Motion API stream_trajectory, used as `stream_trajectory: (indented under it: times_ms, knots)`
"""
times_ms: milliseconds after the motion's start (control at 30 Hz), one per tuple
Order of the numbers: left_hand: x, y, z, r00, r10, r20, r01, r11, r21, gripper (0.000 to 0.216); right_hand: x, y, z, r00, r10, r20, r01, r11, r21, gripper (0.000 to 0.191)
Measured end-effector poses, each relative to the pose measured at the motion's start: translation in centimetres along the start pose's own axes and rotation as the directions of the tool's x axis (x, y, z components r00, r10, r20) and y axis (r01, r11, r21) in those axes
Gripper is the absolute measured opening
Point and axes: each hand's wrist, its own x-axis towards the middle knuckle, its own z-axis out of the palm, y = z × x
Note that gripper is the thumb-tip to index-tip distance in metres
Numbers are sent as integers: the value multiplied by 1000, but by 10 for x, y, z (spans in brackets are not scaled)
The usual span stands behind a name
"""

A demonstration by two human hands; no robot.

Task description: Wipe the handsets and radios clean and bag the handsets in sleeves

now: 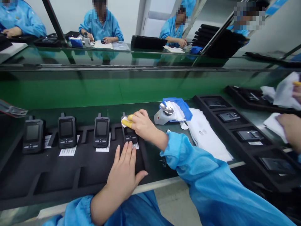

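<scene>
My right hand [144, 126], with yellow finger cots on its thumb and index finger, pinches a small white wipe [124, 121] against the screen of a black handheld device [129, 138]. My left hand [123, 171] lies flat, fingers stretched and thumb out, its fingertips at the lower end of that same device. The device rests at the right end of a black foam tray [54, 166]. More such devices, each with a small screen, buttons and a stubby antenna, stand in a row to the left: one [102, 131], another [66, 131], and the leftmost [33, 135]. White printed labels [67, 152] lie partly under them.
Right of my hand stand a dispenser bottle with a metal cup top [162, 116] and a blue bin [185, 110] of white wipes, beside white sheets [207, 135]. Another black tray [246, 135] holds devices. A co-worker's hand [290, 128] is at far right; several people sit across the glass.
</scene>
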Motion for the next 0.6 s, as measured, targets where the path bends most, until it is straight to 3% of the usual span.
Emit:
stream_trajectory:
  times_ms: [167, 400, 600]
  knots:
    - [0, 1, 1, 1000, -3, -6, 2, 1000, -23, 69, -31, -5, -4, 987, -162, -4, 162, 984, 70, 25]
    - [2, 1, -3, 1000, 15, 4, -15, 999, -39, 67, -18, 21, 2, 989, 146, 25, -147, 989, 13, 33]
    - [3, 0, -4, 1000, 21, 4, -21, 1000, -15, 67, -53, -5, -2, 1000, 9, 13, -10, 998, 61, 31]
